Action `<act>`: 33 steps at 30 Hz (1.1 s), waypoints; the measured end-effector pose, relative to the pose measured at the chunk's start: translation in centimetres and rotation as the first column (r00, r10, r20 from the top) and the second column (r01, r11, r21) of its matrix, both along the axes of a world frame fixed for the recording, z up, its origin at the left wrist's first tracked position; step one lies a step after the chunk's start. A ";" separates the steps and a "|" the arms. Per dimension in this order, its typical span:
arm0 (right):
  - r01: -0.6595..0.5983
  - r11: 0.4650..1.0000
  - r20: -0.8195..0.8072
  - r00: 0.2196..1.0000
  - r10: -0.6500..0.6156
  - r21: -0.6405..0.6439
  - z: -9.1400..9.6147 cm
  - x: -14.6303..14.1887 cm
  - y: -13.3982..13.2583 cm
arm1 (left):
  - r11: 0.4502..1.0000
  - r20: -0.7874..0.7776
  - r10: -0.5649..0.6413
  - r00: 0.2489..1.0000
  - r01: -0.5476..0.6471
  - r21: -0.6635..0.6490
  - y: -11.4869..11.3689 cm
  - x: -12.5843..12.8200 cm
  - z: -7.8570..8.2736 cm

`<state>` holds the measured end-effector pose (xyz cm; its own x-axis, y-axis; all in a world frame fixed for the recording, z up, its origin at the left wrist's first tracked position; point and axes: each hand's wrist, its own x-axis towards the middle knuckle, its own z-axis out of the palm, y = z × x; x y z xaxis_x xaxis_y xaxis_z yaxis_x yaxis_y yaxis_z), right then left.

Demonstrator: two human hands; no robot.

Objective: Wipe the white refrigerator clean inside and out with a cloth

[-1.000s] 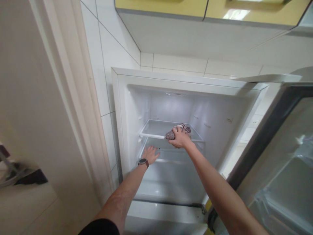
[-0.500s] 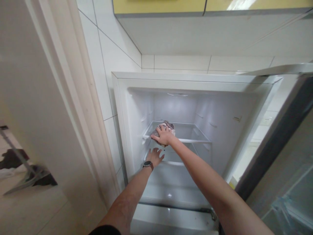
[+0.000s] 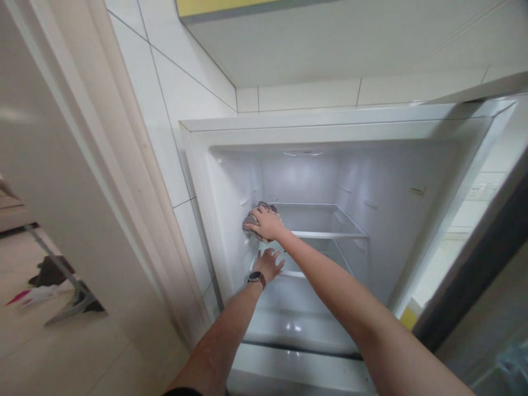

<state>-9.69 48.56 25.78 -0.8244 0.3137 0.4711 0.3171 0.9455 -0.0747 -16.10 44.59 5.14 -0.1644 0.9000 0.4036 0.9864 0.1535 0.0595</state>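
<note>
Right-hand fingers [image 3: 266, 219] press a cloth [image 3: 249, 220] onto the open fridge's [image 3: 373, 181] upper shelf [image 3: 319, 220]

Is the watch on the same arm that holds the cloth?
No, the watch sits at the wrist of the left hand; the right hand grips the cloth.

Bright, even light; edges warped, slightly blurred.

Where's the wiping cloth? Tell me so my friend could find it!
Look inside the open white fridge, at the left end of its upper glass shelf. There the right hand holds a bunched cloth by the left wall; it is the only grey-pink, crumpled thing among smooth white surfaces.
</note>
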 end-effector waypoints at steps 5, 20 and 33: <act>-0.130 0.991 -0.072 0.989 0.130 0.000 -0.5 -0.6 1.1 | 1.000 -0.001 0.005 1.000 -0.005 -0.003 -0.1 0.0 0.0; 0.291 0.947 0.132 0.953 -0.274 -0.132 1.1 3.5 3.4 | 1.000 0.010 -0.020 1.000 0.020 0.001 -0.8 0.3 1.0; 0.552 0.828 0.370 0.793 -0.484 -0.100 2.4 6.1 10.2 | 0.999 0.027 -0.028 0.999 0.027 0.037 -0.9 0.5 0.9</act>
<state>-3.56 58.76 28.16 -0.6022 0.7923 0.0982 0.7925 0.6081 -0.0465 -15.60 43.73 6.06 -0.1518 0.8891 0.4318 0.9880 0.1239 0.0923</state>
